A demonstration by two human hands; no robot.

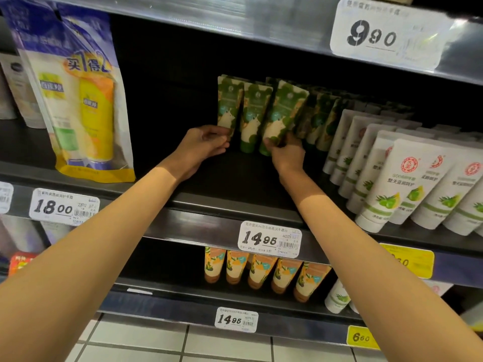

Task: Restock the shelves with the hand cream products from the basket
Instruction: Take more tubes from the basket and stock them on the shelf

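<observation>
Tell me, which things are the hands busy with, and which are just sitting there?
For the job: left hand, right hand, green tubes, middle shelf.
Just sitting: white tubes, orange tubes, yellow pouch, price tags.

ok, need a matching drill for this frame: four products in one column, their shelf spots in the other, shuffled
Products
1. green tubes
2. white tubes
3. orange-patterned tubes
4. yellow and purple pouch

Spots
a. lower shelf, below the 14.95 tag
b. middle shelf, far left
c. middle shelf, right side, in leaning rows
d. middle shelf, centre back, one in the left hand, another in the right hand

Pairs: 1-d, 2-c, 3-a, 4-b
</observation>
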